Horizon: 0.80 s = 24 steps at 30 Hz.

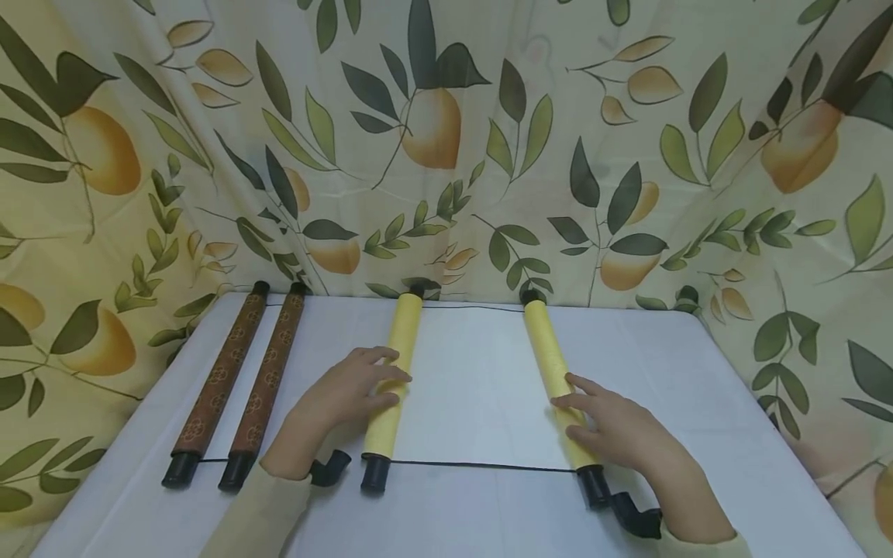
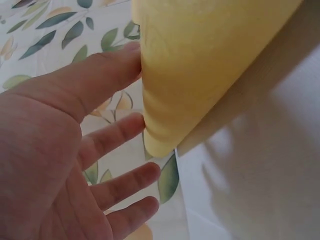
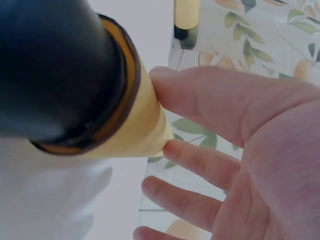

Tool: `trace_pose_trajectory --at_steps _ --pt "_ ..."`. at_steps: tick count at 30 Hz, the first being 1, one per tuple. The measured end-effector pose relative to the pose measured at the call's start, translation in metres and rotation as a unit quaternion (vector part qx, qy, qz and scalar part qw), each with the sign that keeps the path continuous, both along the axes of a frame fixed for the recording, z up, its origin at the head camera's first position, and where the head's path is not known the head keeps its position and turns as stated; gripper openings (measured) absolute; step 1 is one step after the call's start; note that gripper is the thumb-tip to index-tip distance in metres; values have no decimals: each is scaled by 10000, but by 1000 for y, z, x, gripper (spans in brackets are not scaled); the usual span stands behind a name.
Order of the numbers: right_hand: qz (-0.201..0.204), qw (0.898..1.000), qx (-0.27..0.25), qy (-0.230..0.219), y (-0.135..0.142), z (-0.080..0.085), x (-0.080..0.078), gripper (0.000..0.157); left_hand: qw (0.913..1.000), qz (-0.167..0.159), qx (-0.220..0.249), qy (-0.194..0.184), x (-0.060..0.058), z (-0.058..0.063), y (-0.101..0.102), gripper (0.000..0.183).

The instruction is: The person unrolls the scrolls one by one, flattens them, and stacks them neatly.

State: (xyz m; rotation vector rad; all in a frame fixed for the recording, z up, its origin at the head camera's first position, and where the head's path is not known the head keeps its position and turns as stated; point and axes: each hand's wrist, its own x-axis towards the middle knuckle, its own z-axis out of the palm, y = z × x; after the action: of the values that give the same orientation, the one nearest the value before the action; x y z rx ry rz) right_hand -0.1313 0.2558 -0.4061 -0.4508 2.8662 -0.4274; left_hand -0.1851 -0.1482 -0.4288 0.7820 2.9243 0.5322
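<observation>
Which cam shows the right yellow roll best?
Head: it shows the right yellow roll end to end, with the right hand touching it. Right wrist gives a close-up, its black near end cropped by the frame. Left wrist shows the left yellow roll; I can't make out the right one there.

Our sleeves [image 1: 258,515] are plain pale beige; at each wrist we wear a bent black camera [image 1: 636,518].
</observation>
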Motion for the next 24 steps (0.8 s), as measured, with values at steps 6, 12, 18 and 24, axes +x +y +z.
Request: trace_pose_trajectory --at_steps 6,12,18,24 --pt "-91 9998 56 -146 8 0 -2 43 9998 -181 85 92 -3 -2 4 22" --pt "225 9988 386 195 12 -5 -3 42 9962 -785 -25 374 -7 -9 8 21" --pt "935 9887 674 954 15 -11 -7 35 9890 -1154 -589 716 -9 -8 8 26" --pt "1311 9794 838 1284 18 -13 -11 26 9806 -1384 -827 1115 -8 -8 3 24"
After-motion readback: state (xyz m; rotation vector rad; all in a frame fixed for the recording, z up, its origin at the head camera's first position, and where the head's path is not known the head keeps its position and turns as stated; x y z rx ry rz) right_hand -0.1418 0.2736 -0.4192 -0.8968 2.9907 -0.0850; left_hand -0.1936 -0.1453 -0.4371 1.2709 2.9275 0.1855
